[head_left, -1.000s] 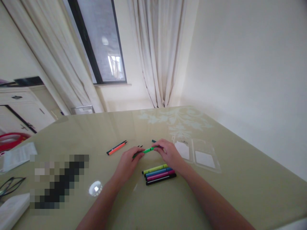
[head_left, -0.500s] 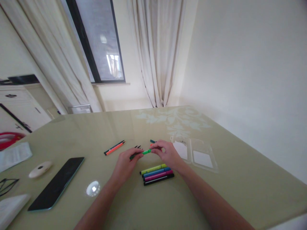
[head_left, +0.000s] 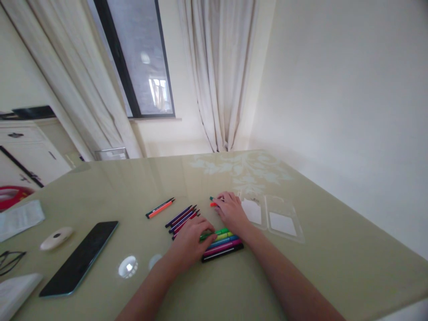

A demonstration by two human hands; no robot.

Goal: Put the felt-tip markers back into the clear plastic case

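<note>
My left hand (head_left: 191, 240) is closed, thumb and fingers on the left end of a green marker (head_left: 220, 231). That marker lies at the far side of a row holding a yellow-green marker (head_left: 224, 236), a blue marker (head_left: 222, 242), a magenta marker (head_left: 222, 249) and a black marker (head_left: 223, 254). Farther up, my right hand (head_left: 233, 211) bends its fingers over the markers beside the case. An orange marker (head_left: 213, 204) and a dark green marker end (head_left: 211, 198) stick out left of it; what its fingertips grip is hidden. Several dark-coloured markers (head_left: 180, 218) lie partly under my left hand.
An orange marker and a black one (head_left: 161, 207) lie together at the far left of the markers. To the right sits an open clear plastic case (head_left: 297, 218) with white cards. A phone (head_left: 80, 256), a pale oval object (head_left: 56, 237) and glasses (head_left: 11, 261) lie on the left.
The green marker, held up between both hands before, now lies alongside the yellow-green one. My left hand has come down with it; my right hand has let go and moved to the markers beyond.
</note>
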